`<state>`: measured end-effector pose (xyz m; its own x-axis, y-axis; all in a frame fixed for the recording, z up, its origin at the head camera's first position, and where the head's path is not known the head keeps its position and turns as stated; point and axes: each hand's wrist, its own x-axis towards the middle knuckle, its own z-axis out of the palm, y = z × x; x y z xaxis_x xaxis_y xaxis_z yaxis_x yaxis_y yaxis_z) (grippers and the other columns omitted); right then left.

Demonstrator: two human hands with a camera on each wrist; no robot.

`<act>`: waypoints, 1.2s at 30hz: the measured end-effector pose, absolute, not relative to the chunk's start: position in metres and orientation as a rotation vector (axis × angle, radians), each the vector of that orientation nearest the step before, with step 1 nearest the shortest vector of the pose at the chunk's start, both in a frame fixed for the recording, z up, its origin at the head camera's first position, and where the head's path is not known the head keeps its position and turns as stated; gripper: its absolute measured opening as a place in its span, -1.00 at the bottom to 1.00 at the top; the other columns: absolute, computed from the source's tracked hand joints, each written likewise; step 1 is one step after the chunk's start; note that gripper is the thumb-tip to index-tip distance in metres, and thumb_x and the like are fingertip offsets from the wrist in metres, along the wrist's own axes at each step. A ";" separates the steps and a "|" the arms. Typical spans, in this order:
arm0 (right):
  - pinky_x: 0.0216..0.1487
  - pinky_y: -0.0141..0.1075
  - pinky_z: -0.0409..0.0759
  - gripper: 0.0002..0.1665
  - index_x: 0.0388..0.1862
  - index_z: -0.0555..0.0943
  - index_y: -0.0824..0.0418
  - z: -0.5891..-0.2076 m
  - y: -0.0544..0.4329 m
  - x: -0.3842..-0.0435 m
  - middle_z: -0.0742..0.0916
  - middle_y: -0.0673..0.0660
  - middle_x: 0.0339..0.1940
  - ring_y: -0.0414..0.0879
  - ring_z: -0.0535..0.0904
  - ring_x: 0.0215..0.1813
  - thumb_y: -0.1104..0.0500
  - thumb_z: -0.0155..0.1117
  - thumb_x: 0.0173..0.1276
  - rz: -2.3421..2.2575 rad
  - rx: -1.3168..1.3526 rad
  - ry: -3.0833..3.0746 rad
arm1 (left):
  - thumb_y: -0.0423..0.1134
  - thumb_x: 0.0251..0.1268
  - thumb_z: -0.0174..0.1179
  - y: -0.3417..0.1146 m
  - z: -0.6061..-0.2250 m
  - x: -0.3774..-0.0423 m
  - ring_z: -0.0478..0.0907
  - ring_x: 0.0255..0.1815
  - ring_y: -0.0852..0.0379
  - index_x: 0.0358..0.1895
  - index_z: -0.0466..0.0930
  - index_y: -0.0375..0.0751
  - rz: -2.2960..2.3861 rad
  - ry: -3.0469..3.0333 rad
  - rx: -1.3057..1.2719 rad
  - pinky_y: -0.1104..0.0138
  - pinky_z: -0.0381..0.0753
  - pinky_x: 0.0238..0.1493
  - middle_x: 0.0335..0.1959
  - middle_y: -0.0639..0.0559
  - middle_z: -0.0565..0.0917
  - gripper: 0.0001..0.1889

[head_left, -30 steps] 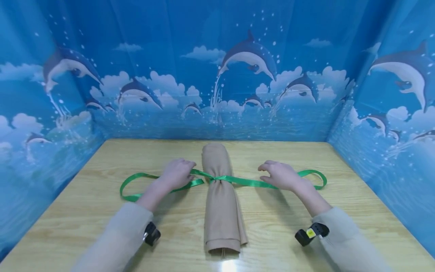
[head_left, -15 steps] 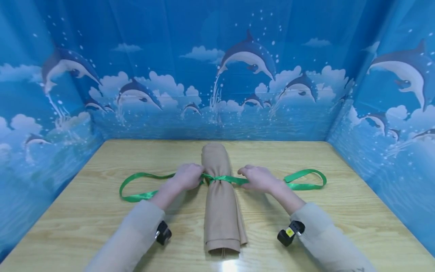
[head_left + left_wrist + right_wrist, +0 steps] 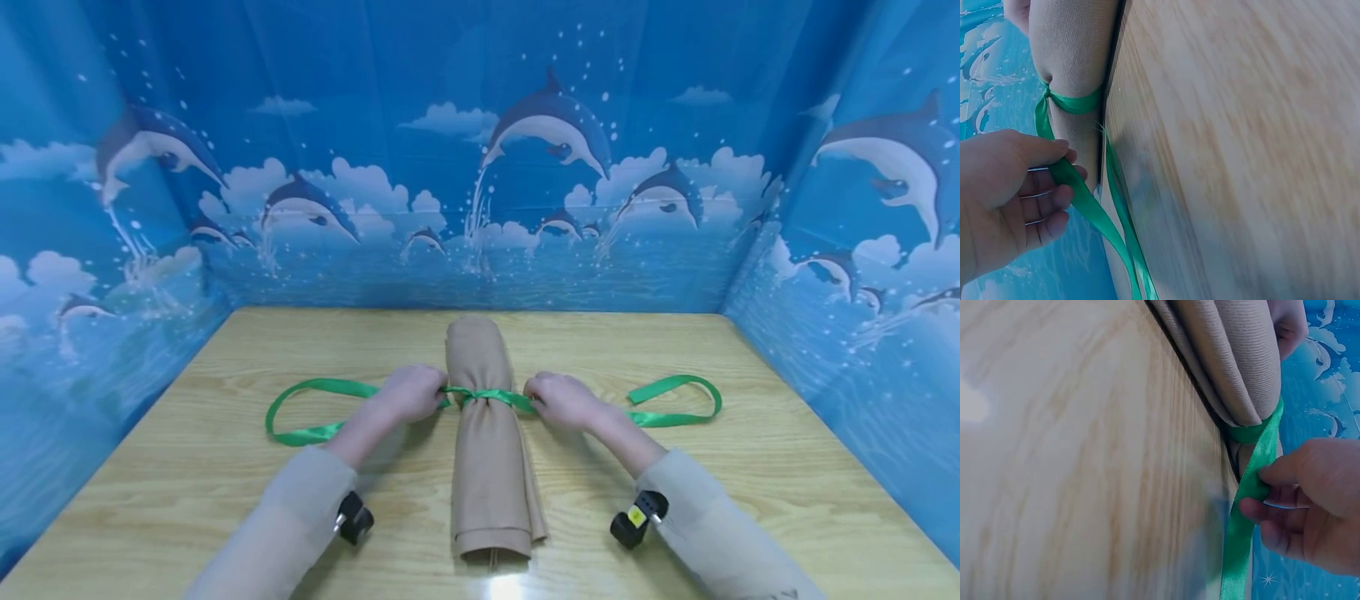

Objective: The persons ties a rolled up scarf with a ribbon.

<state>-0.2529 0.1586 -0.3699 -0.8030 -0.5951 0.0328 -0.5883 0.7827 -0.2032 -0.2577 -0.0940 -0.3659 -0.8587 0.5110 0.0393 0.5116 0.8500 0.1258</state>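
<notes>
A rolled beige cloth (image 3: 489, 475) lies lengthwise in the middle of the table. Around its waist runs a green ribbon (image 3: 491, 394), crossed on top and gathering the fabric. My left hand (image 3: 411, 393) pinches the ribbon just left of the roll; in the left wrist view the strip (image 3: 1094, 212) passes between thumb and fingers. On the other side my right hand (image 3: 564, 402) holds the other length close to the roll. The right wrist view shows that ribbon (image 3: 1237, 569) between thumb (image 3: 1279, 470) and fingertips.
The ribbon's left tail (image 3: 303, 436) curves back in a loop on the wooden table (image 3: 375, 542). Its right tail (image 3: 678, 417) bends round to a cut end. A blue dolphin-print curtain (image 3: 420, 83) encloses the back and both sides.
Both hands have moved inward along the ribbon towards the roll. The right hand's fingers, spread loosely before, have closed on the ribbon. The cloth roll has stayed put.
</notes>
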 end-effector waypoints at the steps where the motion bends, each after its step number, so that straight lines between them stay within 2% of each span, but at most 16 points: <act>1: -0.27 -0.24 0.53 -0.89 -0.27 0.61 0.21 -0.370 0.160 -0.253 0.60 0.04 -0.36 -0.07 0.55 -0.27 0.32 0.13 0.31 -0.317 -0.978 2.941 | -0.35 0.23 0.11 -0.095 -0.365 -0.257 0.33 -0.65 0.17 -0.58 0.48 -0.13 -0.212 -3.017 -0.837 0.30 0.35 -0.57 -0.70 0.10 0.42 -0.79; 9: -0.31 -0.26 0.52 -0.87 -0.31 0.59 0.18 -0.368 0.166 -0.254 0.63 0.01 -0.39 -0.12 0.55 -0.33 0.31 0.08 0.35 -0.377 -0.930 2.938 | -0.34 0.22 0.12 -0.102 -0.363 -0.256 0.31 -0.67 0.19 -0.65 0.42 -0.11 -0.166 -2.932 -0.924 0.31 0.35 -0.60 -0.72 0.12 0.39 -0.73; 17: -0.27 -0.25 0.54 -0.83 -0.31 0.61 0.24 -0.363 0.172 -0.257 0.65 0.04 -0.38 -0.13 0.55 -0.31 0.37 0.05 0.34 -0.473 -0.963 2.905 | -0.39 0.16 0.14 -0.108 -0.359 -0.255 0.23 -0.70 0.24 -0.77 0.34 -0.09 -0.164 -2.895 -1.064 0.34 0.37 -0.59 -0.77 0.16 0.33 -0.64; 21: -0.39 -0.32 0.42 -0.77 -0.48 0.57 0.22 -0.362 0.173 -0.260 0.55 -0.04 -0.55 -0.22 0.40 -0.47 0.38 0.04 0.33 -0.455 -1.038 2.891 | -0.42 0.13 0.12 -0.109 -0.357 -0.256 0.20 -0.70 0.23 -0.77 0.31 -0.09 -0.154 -2.908 -1.113 0.35 0.32 -0.61 -0.76 0.15 0.31 -0.64; 25: -0.48 -0.33 0.26 -0.69 -0.64 0.48 0.24 -0.362 0.174 -0.262 0.41 -0.05 -0.68 -0.22 0.21 -0.58 0.40 0.03 0.31 -0.427 -1.114 2.873 | -0.45 0.10 0.08 -0.108 -0.355 -0.258 0.13 -0.70 0.23 -0.78 0.25 -0.06 -0.143 -2.934 -1.142 0.38 0.20 -0.61 -0.77 0.16 0.24 -0.63; 29: -0.43 -0.34 0.41 -0.74 -0.54 0.60 0.20 -0.361 0.175 -0.261 0.58 -0.06 -0.58 -0.25 0.39 -0.52 0.38 0.08 0.31 -0.410 -1.120 2.879 | -0.48 0.06 0.05 -0.107 -0.354 -0.258 0.06 -0.70 0.23 -0.78 0.14 -0.02 -0.133 -2.930 -1.179 0.39 0.11 -0.61 -0.77 0.17 0.14 -0.59; 32: -0.34 -0.30 0.53 -0.78 -0.41 0.67 0.20 -0.360 0.175 -0.260 0.67 -0.01 -0.46 -0.19 0.55 -0.39 0.37 0.10 0.31 -0.397 -1.110 2.889 | -0.51 -0.01 0.02 -0.108 -0.355 -0.258 0.01 -0.70 0.23 -0.77 0.07 -0.01 -0.135 -2.932 -1.192 0.39 0.06 -0.62 -0.76 0.17 0.07 -0.58; 36: -0.22 -0.24 0.59 -0.77 -0.31 0.70 0.23 -0.360 0.176 -0.260 0.70 0.06 -0.37 -0.07 0.63 -0.26 0.39 0.09 0.30 -0.388 -1.105 2.895 | -0.52 -0.05 0.00 -0.109 -0.355 -0.258 -0.01 -0.70 0.23 -0.77 0.05 0.00 -0.139 -2.954 -1.184 0.40 0.03 -0.63 -0.75 0.16 0.05 -0.59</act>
<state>-0.2604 0.1759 -0.3601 -0.7494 -0.6584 0.0705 -0.6537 0.7187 -0.2370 -0.2581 -0.1088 -0.3554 -0.7227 0.6911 -0.0080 0.6873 0.7198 0.0970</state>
